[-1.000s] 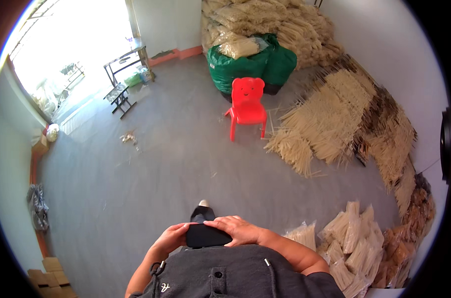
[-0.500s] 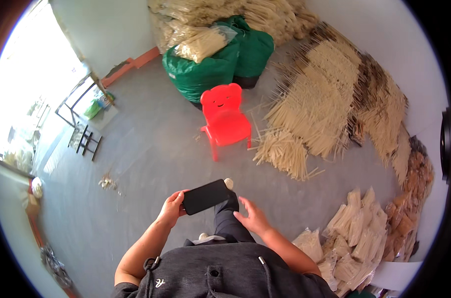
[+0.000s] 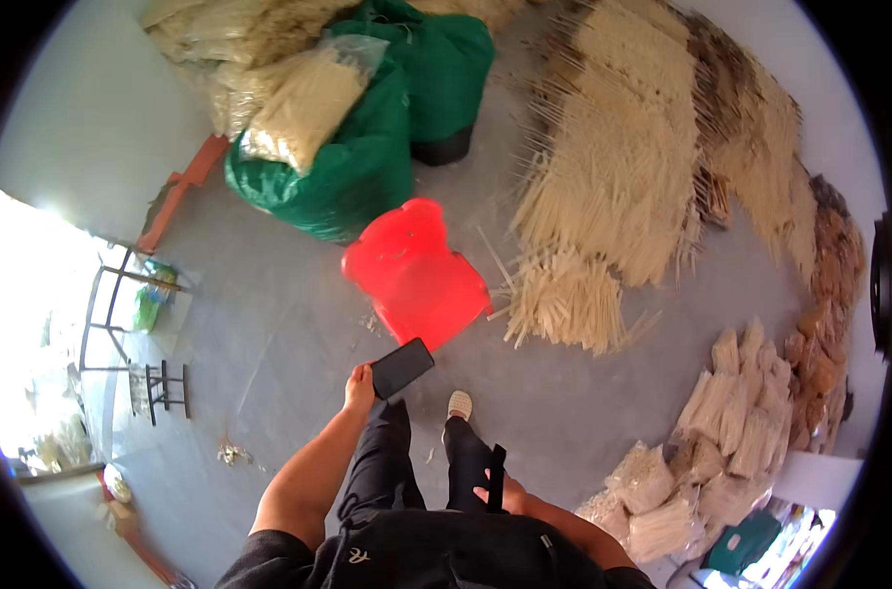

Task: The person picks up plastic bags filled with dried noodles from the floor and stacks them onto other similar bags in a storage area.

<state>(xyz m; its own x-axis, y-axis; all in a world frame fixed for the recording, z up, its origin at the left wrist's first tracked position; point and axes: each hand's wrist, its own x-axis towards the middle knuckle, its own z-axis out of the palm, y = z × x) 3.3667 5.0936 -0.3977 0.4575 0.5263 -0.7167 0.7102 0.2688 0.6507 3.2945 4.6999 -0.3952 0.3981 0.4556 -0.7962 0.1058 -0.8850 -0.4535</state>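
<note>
My left hand grips one end of a black smartphone, its dark face turned up. The phone reaches out over the floor in front of my legs, close to the front edge of a small red plastic chair. My right hand is drawn in near my waist, beside my right thigh. A black strap crosses in front of its fingers, so whether they grip it is not plain.
Green sacks with a plastic bag of pale sticks stand beyond the chair. Stick piles spread at the far right, and bagged bundles lie nearer on the right. A dark metal frame stands by the bright opening at left.
My right hand has moved from beside the phone back to my waist. The left hand still holds the phone, now stretched farther forward. The view has turned, and the chair looks nearer.
</note>
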